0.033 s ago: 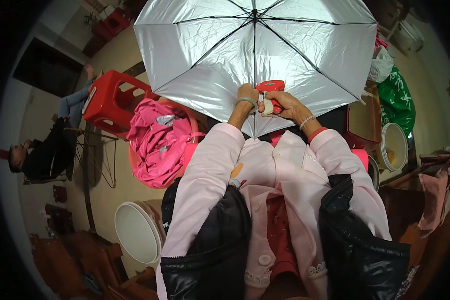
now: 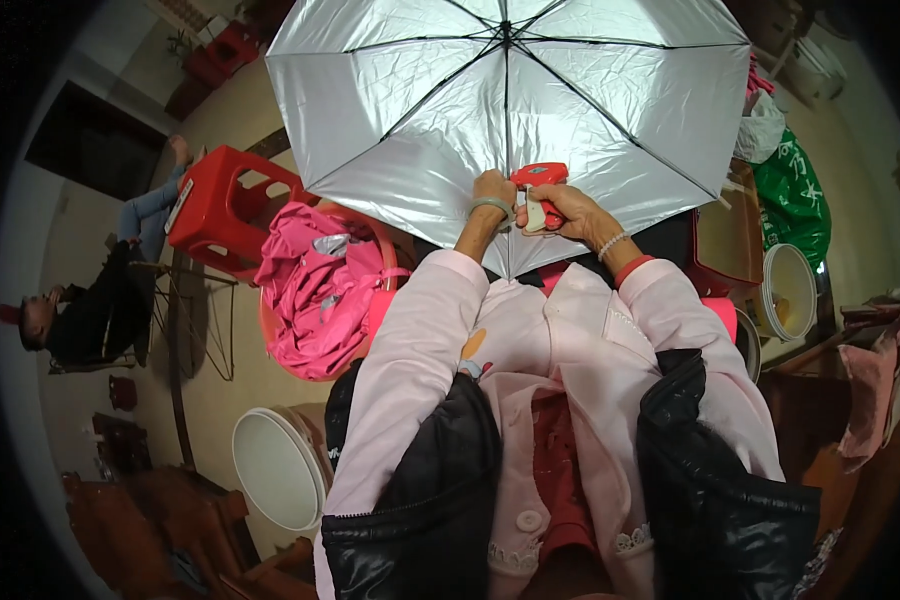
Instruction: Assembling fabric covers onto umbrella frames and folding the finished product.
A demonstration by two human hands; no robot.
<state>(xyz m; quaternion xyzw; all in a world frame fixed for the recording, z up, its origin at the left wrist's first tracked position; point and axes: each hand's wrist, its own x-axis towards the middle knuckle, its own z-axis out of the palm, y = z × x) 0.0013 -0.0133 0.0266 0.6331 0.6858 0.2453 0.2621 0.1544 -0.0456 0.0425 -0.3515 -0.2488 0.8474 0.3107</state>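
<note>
An opened umbrella (image 2: 425, 140) with a silver inner side and black ribs spreads before me, its inside facing me. My left hand (image 2: 492, 188) is closed on it beside the near middle rib; the fingertips are partly hidden. Just to the right, my right hand (image 2: 577, 212) grips a red and cream hand-held tool (image 2: 542, 174) with a squeeze-type handle. The tool's head lies against the rib and points toward my left hand. What sits in its jaws is too small to make out.
At left, a basket (image 2: 386, 248) holds pink folded fabric (image 2: 315, 300) next to a red plastic stool (image 2: 220, 210). White buckets (image 2: 275, 470) stand near. A person (image 2: 90, 310) sits far left. A green bag (image 2: 795, 195) and a box (image 2: 727, 240) are at right.
</note>
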